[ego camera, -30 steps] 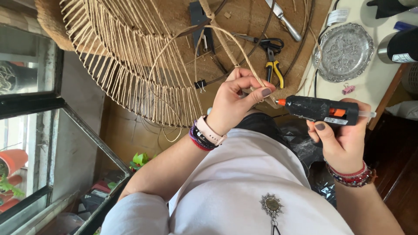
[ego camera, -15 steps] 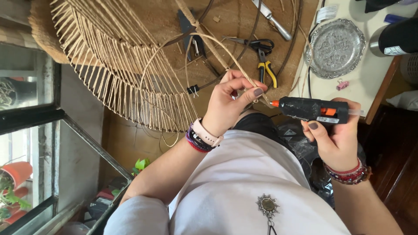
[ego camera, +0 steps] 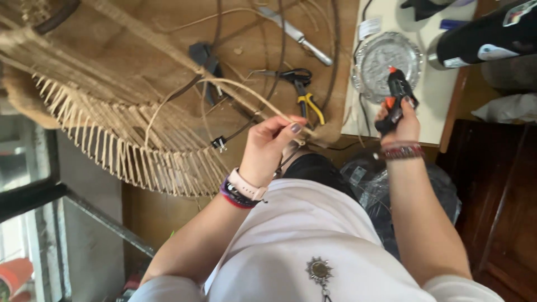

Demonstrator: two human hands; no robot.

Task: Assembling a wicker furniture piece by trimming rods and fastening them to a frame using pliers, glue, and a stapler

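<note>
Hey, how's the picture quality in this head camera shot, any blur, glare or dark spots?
Head view: daylight from the window at left washes out the panes; the woven cane frame and the left hand pinching a strand are fairly sharp; the right hand with the glue gun is slightly soft; the silver tray glints; the dark cabinet at right loses detail.

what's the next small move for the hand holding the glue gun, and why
Probably set the glue gun down on the metal tray: the right hand holds it just above the tray, nozzle away from the cord the left hand pinches.
</note>
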